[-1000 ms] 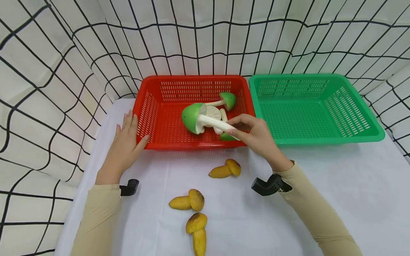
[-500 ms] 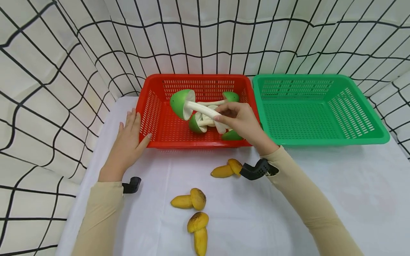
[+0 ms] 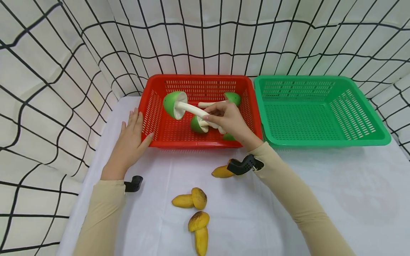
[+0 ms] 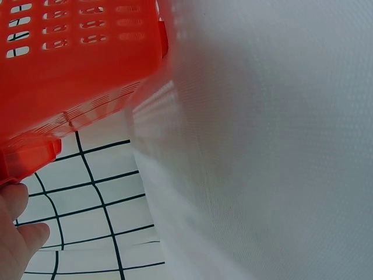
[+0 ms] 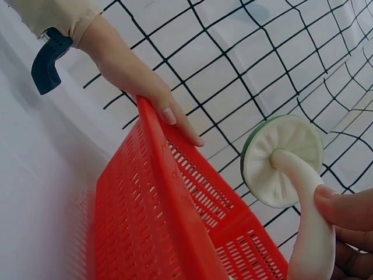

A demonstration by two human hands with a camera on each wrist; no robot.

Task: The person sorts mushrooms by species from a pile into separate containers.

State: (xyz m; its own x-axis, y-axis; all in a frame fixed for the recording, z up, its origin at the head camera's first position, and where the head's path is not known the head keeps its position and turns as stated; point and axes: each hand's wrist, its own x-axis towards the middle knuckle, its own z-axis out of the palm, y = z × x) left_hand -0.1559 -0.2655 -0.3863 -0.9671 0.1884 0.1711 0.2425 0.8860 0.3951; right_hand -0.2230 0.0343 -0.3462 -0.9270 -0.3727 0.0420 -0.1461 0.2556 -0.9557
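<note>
My right hand (image 3: 229,122) pinches the white stem of a green-capped toy mushroom (image 3: 174,104) and holds it above the inside of the red basket (image 3: 152,110). The right wrist view shows its pale gilled underside (image 5: 282,160) and my fingers (image 5: 347,213) on the stem. More green mushrooms (image 3: 232,97) lie in the basket, one (image 3: 196,125) partly hidden under my hand. My left hand (image 3: 129,140) lies flat on the white cloth, fingers straight, thumb touching the basket's front left corner (image 5: 148,125).
An empty green basket (image 3: 352,138) stands right of the red one. Three yellow toy mushrooms lie on the white cloth: one (image 3: 221,172) under my right wrist, one (image 3: 190,199) in the middle, one (image 3: 199,229) near the front. Grid-patterned cloth walls (image 3: 48,89) enclose the table.
My right hand lifted the green mushroom out of the pile and carried it left and farther back over the red basket. The left hand stayed in place.
</note>
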